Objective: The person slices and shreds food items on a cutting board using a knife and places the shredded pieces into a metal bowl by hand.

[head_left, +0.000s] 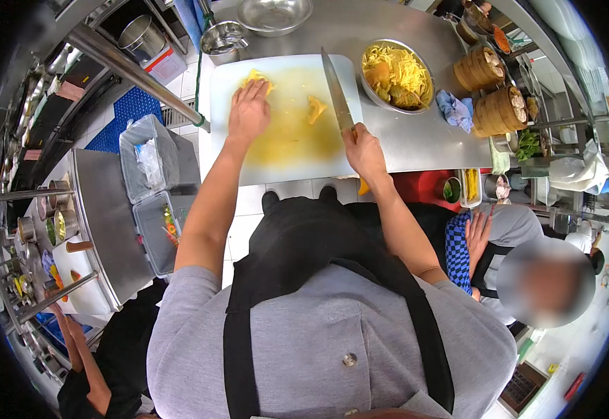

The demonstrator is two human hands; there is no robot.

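Note:
A white cutting board (294, 157), stained yellow in its middle, lies on the steel table. My left hand (250, 110) rests on its left part, fingers stretched over some thin yellow food (254, 75), which is partly hidden beneath them. In my right hand (365, 150), closed round the handle, is a long kitchen knife (336, 87); its blade points away from me along the board's right side. Between hand and knife lies a loose yellow-orange piece of food (315, 109). Right of the board stands a steel bowl (426, 103) heaped with yellow shreds and orange-brown pieces.
Behind the board are a shallow steel bowl (276, 26) and a small steel pot (213, 43). Bamboo steamers (496, 115) and a bluish cloth (454, 110) sit to the right. A co-worker (482, 241) is close on my right; another person's arms (88, 363) show lower left. Grey bins (152, 157) stand left.

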